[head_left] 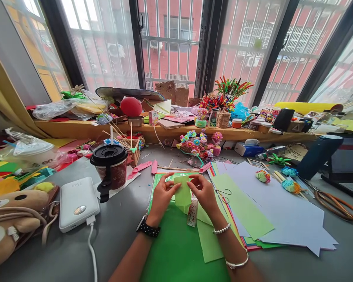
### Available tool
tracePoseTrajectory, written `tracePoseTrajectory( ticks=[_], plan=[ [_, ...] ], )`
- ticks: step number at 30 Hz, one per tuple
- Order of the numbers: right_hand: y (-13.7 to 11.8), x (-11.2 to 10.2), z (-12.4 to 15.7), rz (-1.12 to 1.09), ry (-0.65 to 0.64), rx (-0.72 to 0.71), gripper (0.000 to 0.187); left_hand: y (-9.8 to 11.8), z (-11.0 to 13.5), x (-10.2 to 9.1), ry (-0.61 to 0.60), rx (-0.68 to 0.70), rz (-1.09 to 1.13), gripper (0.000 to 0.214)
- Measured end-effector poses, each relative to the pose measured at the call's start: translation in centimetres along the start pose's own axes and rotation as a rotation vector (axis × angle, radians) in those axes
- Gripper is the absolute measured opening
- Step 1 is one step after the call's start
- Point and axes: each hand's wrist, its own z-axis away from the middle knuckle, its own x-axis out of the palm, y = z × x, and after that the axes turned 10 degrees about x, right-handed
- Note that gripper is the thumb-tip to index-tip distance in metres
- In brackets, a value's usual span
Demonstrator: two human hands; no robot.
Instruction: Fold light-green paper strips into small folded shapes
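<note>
A small light-green piece of paper (182, 192) is held up between my two hands, with a crease or fold showing low on it. My left hand (164, 196) pinches its left edge between thumb and fingers. At the upper right edge, my right hand (204, 194) pinches it the same way. Beneath lies a bright green sheet (176, 250), with a patterned ruler (192, 213) on it just below the paper. A larger light-green piece (209, 244) rests under my right wrist. Scissors (226, 196) lie beside my right hand, their blades partly hidden.
White sheets (282, 211) and a light-green strip (241, 203) cover the right side. To the left stand a lidded cup (109, 166) and a white power bank (79, 203) with a cable. Crochet flowers (194, 143) sit ahead, below a cluttered windowsill (176, 129). A dark cylinder (320, 156) stands far right.
</note>
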Motion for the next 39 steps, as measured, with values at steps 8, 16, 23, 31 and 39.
tracePoseTrajectory(
  ticks=[8, 16, 23, 31, 39],
  plan=[
    [-0.2, 0.2, 0.25, 0.114, 0.067, -0.146, 0.016, -0.06, 0.2, 0.12, -0.029, 0.007, 0.003, 0.048],
    [0.1, 0.29, 0.37, 0.154, 0.028, -0.272, 0.021, 0.04, 0.16, 0.0, 0.017, 0.008, 0.028, 0.048],
    [0.27, 0.53, 0.38, 0.217, 0.001, -0.323, 0.026, -0.01, 0.13, 0.04, 0.051, 0.019, 0.025, 0.048],
    [0.55, 0.4, 0.41, 0.236, 0.001, -0.342, 0.03, -0.17, 0.11, 0.03, 0.064, 0.028, 0.024, 0.05],
    [0.71, 0.36, 0.42, 0.276, -0.009, -0.356, 0.031, 0.07, 0.21, 0.04, 0.069, 0.014, 0.013, 0.049]
  ],
)
